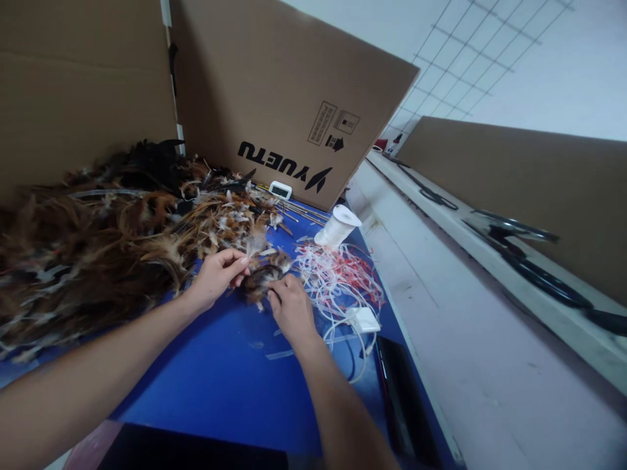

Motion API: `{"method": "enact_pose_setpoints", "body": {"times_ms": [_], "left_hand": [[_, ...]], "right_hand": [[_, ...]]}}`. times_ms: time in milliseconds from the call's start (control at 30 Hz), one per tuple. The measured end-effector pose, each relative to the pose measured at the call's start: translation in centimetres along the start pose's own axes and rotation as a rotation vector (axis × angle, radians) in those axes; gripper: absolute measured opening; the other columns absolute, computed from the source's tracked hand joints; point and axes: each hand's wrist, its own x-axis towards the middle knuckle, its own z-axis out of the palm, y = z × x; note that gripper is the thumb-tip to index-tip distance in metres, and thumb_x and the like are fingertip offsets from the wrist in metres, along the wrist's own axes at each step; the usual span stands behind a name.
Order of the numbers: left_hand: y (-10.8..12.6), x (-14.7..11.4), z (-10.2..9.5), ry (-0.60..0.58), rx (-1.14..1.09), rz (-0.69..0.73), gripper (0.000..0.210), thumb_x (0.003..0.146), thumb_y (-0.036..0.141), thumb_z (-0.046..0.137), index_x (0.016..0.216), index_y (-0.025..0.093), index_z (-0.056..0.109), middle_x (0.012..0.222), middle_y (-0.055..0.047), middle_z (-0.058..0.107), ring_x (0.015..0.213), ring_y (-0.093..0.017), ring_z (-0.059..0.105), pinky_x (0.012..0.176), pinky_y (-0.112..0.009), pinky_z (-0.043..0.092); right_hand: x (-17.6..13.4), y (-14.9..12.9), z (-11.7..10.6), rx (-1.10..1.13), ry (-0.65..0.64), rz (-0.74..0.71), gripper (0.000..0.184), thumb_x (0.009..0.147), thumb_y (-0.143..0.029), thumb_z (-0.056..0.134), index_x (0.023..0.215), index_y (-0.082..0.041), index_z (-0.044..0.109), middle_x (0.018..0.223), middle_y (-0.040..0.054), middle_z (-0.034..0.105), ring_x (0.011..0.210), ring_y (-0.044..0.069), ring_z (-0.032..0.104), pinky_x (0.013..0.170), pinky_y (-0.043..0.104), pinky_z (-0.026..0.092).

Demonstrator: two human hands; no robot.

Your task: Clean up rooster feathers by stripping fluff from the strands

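Observation:
Between thumb and fingertips, my left hand (223, 274) pinches a small pale, fluffy feather (255, 244). Close by on the right, my right hand (292, 305) has its fingers closed at the edge of a small clump of brown feathers (257, 282) on the blue tabletop (210, 372). Exactly how many feathers the right fingers grip is hidden. A large heap of brown, black and orange feathers (122, 241) spreads to the left of both hands.
Right of my hands lie tangled red and white strips (337, 274), a white spool (337, 226), and a white charger (363, 320) with its cable. A small digital display (281, 190) stands before a cardboard panel (289, 85). A dark phone-like slab (404, 398) lies along the right edge.

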Motion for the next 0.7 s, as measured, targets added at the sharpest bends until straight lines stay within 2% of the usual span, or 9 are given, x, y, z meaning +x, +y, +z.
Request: {"method": "enact_pose_setpoints", "body": {"times_ms": [100,200,300,500,700], "left_hand": [[0.1,-0.1,0.1,-0.002,-0.029,-0.017,0.023,0.079,0.036,0.063,0.071,0.015,0.058,0.054,0.004,0.054,0.043,-0.006,0.044,0.041,-0.017,0.034],[0.1,0.0,0.1,0.005,-0.059,-0.038,0.024,0.078,0.037,0.064,0.072,0.015,0.058,0.059,0.003,0.056,0.044,-0.006,0.045,0.042,-0.017,0.035],[0.1,0.1,0.1,0.029,-0.077,-0.058,0.023,0.078,0.037,0.066,0.074,0.015,0.059,0.062,0.002,0.058,0.044,-0.005,0.045,0.041,-0.017,0.034],[0.2,0.1,-0.1,0.027,-0.173,-0.079,0.024,0.077,0.038,0.067,0.079,0.015,0.059,0.064,0.002,0.057,0.044,-0.005,0.045,0.041,-0.017,0.033],[0.1,0.0,-0.2,0.036,-0.203,-0.074,0.024,0.076,0.038,0.068,0.079,0.015,0.06,0.065,0.002,0.058,0.045,-0.005,0.045,0.041,-0.017,0.033]], "right_hand": [[0.1,-0.2,-0.3,0.035,0.041,-0.011,0.016,0.086,-0.016,0.051,0.082,-0.019,0.066,0.085,0.0066,0.056,0.084,0.021,0.053,0.079,0.033,0.046],[0.1,-0.1,-1.0,0.128,0.119,-0.011,0.015,0.088,-0.017,0.049,0.082,-0.019,0.063,0.087,0.0065,0.058,0.087,0.02,0.053,0.083,0.033,0.044],[0.2,0.0,-1.5,0.239,0.165,0.046,0.014,0.087,-0.02,0.049,0.081,-0.019,0.061,0.084,0.0047,0.06,0.084,0.019,0.054,0.08,0.032,0.043],[0.3,0.1,-1.5,0.587,0.107,0.295,0.015,0.085,-0.031,0.051,0.08,-0.02,0.06,0.067,-0.0011,0.06,0.064,0.015,0.055,0.063,0.026,0.042],[0.5,0.4,-1.3,0.795,0.107,0.393,0.017,0.079,-0.034,0.056,0.083,-0.018,0.061,0.061,-0.0032,0.055,0.057,0.013,0.05,0.056,0.024,0.039]]}}
